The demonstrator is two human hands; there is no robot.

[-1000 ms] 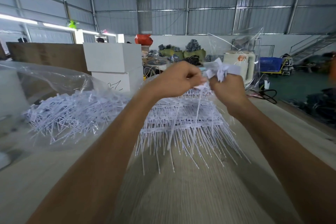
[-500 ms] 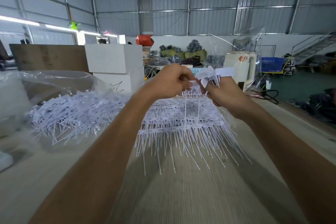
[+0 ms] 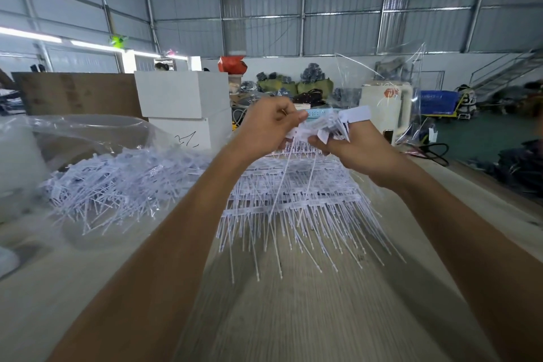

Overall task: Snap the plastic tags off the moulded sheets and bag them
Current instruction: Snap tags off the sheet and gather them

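White moulded tag sheets lie stacked on the wooden table, their thin tails fanning toward me. Above the stack's far end my left hand and my right hand together grip a bunch of white plastic tags, whose long tails hang down over the sheets. My left thumb and fingers pinch the bunch's left end; my right fingers curl around its right part. To the left, a clear plastic bag lies open with a heap of loose tags in it.
Two stacked white boxes stand behind the bag, a brown board to their left. A second clear bag stands at the table's far right. The table edge runs along the right; beyond it is green floor and clutter.
Both hands have dropped slightly toward the stack. The bunch of tags has turned from upright in my right hand to lying across between both hands.
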